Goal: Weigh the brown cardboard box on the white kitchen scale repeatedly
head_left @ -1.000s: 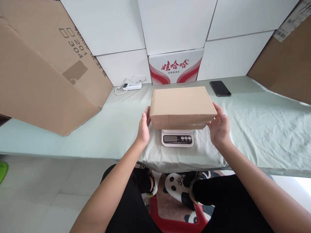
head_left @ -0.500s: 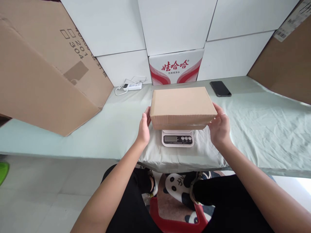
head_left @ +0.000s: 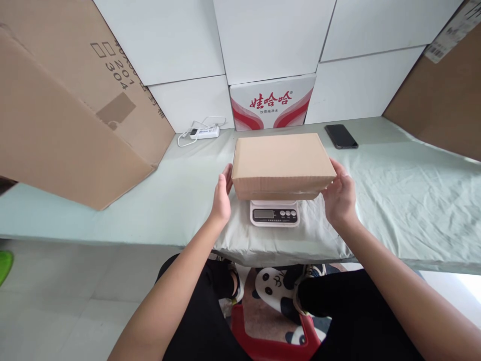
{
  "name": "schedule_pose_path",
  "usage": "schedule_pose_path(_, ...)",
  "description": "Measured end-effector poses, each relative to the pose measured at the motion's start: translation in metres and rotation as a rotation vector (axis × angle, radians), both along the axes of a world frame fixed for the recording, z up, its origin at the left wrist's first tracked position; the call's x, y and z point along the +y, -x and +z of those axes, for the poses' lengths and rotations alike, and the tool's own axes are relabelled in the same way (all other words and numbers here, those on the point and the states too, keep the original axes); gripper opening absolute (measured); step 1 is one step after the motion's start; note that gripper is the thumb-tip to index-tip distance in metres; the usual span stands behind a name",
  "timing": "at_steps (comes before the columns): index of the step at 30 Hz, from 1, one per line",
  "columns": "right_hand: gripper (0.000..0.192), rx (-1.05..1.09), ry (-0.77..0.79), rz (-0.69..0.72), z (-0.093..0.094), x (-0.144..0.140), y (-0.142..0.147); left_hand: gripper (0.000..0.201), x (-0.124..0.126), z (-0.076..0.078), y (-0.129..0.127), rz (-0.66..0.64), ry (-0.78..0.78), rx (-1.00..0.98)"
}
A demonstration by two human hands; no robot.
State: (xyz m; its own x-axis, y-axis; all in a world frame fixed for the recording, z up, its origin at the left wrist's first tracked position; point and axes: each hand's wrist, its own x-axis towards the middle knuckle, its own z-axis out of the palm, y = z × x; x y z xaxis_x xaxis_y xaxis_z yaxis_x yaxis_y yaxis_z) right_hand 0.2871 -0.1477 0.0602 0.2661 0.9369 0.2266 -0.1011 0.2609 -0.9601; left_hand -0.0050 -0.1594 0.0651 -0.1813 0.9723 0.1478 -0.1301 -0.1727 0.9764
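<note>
A closed brown cardboard box [head_left: 281, 160] is over the platform of a small white digital scale [head_left: 275, 214], hiding most of it. Whether its full weight rests there I cannot tell. My left hand [head_left: 222, 195] is against the box's left side, fingers extended along it and thumb up. At the opposite side, my right hand [head_left: 340, 193] holds the right end near the front corner, its fingers partly hidden behind the box. Below the box's front edge, the scale's grey display and several round buttons show; no digits are readable.
A black phone [head_left: 341, 137] lies at the back right, and a white device with a cable [head_left: 205, 132] at the back left. White boxes [head_left: 270, 37] and a red-and-white carton [head_left: 272, 103] line the back. Large cardboard cartons [head_left: 67, 110] flank the cloth-covered table [head_left: 169, 200].
</note>
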Motion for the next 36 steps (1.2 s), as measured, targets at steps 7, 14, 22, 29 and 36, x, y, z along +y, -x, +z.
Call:
schedule_pose_path(7, 0.056, 0.059, 0.010, -0.021, 0.0036, -0.0016, 0.0020, 0.072, -0.0008, 0.0006, 0.0008, -0.005, 0.008, 0.003)
schedule_pose_path(14, 0.057, 0.064, -0.023, -0.024, 0.0025, -0.0007, 0.0024, 0.079, 0.0008, -0.0022, 0.0019, 0.000, -0.009, 0.006)
schedule_pose_path(22, 0.053, 0.126, -0.039, -0.036, 0.0033, 0.0006, 0.0038, 0.077, 0.0023, -0.0040, 0.0043, 0.001, -0.032, 0.053)
schedule_pose_path(29, 0.053, 0.084, -0.054, -0.019, -0.0029, 0.0031, 0.0001, 0.077, 0.0032, -0.0043, 0.0064, -0.019, -0.044, 0.073)
schedule_pose_path(36, 0.054, 0.059, -0.065, -0.021, -0.0021, 0.0022, 0.0004, 0.077, 0.0030, -0.0028, 0.0071, -0.025, -0.047, 0.057)
